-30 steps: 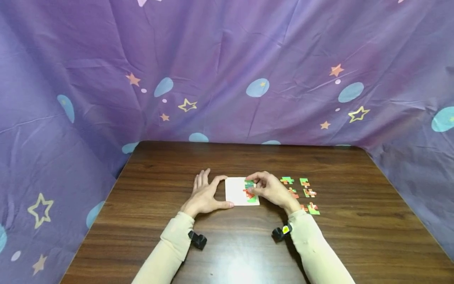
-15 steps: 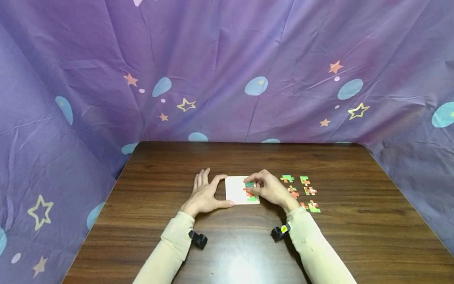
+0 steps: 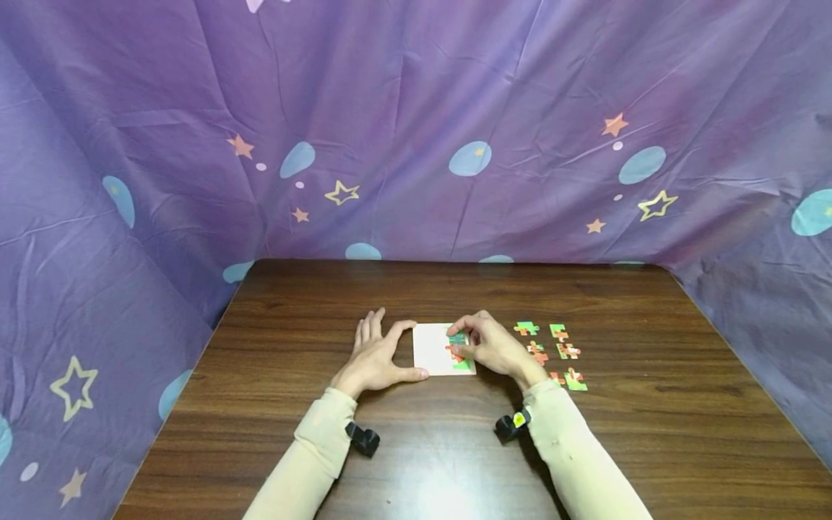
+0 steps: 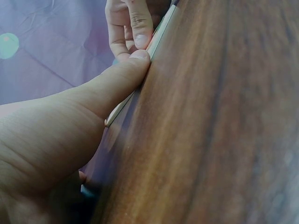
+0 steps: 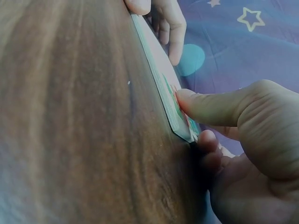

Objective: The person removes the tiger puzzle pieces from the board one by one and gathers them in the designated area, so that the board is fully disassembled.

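Observation:
A small white puzzle board (image 3: 429,350) lies flat on the wooden table. My left hand (image 3: 373,361) holds its left side, thumb at the near edge and index fingertip at the far left corner, the other fingers spread. Jigsaw pieces (image 3: 463,365) in green, red and teal sit along the board's right side. Over them, my right hand (image 3: 497,347) has thumb and index finger on a teal-and-green puzzle piece (image 3: 457,338), partly covered by the fingers. In the right wrist view the right thumb (image 5: 205,105) presses down on the pieces near the board's corner.
Several loose green, red and white jigsaw pieces (image 3: 569,351) lie to the right of the board, some partly behind the right wrist. The brown table (image 3: 292,303) reaches back to a purple curtain (image 3: 403,144) with stars. Each wrist carries a small black camera (image 3: 362,439).
The right fingers have shifted very slightly over the pieces at the board's right side. The left hand and the board stay in place.

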Motion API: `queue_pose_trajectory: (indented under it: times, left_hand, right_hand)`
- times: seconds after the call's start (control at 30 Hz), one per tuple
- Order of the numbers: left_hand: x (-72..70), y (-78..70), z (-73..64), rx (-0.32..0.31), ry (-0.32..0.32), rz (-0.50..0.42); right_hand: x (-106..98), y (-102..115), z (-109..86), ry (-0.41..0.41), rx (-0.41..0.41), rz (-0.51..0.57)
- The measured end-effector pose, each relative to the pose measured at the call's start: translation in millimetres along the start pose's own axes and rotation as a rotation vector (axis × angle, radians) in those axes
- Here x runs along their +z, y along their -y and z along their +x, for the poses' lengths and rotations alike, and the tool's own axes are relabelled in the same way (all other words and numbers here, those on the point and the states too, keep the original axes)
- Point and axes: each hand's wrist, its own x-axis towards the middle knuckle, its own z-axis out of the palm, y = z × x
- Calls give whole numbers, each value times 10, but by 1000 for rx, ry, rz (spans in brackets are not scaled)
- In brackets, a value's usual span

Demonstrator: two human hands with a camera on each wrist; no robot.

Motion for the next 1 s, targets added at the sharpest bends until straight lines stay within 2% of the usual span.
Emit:
queue_pose_trajectory:
  times: [0.37, 0.67, 1.0]
  left_hand:
    - [4, 25, 10, 9, -3, -3]
    - [12, 24, 6, 5, 5, 3]
    - [14, 23, 12, 2, -3, 15]
  right_hand:
    - [1, 35, -3, 20, 9, 59]
    - [12, 24, -6, 2, 0, 42]
    - [20, 2, 5, -36, -72, 37]
